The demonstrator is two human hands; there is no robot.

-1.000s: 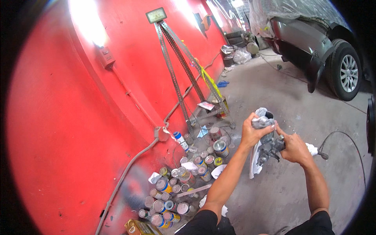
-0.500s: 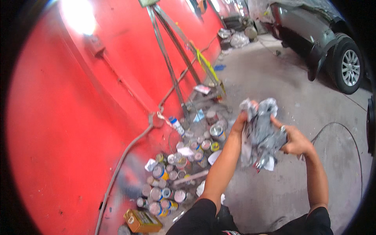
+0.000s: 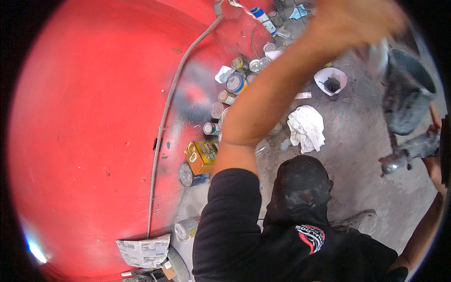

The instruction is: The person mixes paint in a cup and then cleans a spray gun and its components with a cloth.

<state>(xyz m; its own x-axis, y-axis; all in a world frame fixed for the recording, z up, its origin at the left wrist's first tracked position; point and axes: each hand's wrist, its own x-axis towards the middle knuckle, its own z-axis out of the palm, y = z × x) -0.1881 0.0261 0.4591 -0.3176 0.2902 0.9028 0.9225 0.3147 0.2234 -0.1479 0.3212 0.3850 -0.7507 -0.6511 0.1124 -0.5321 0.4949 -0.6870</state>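
At the right rim of the view, the right hand (image 3: pixel 434 170) is curled around a grey spray gun (image 3: pixel 418 146), which lies just left of the palm with its paint cup (image 3: pixel 406 110) toward the top of the view. The left hand (image 3: pixel 361 21) is raised above and to the left of that cup, so blurred that I cannot tell how far its fingers are open or whether they grip the pale smear beneath. Well left of the gun, a crumpled white rag (image 3: pixel 305 128) lies on the concrete floor (image 3: pixel 357 183) near a white bowl (image 3: pixel 322 74) holding dark residue.

The head-worn fisheye looks down over the floor (image 3: pixel 350 138).
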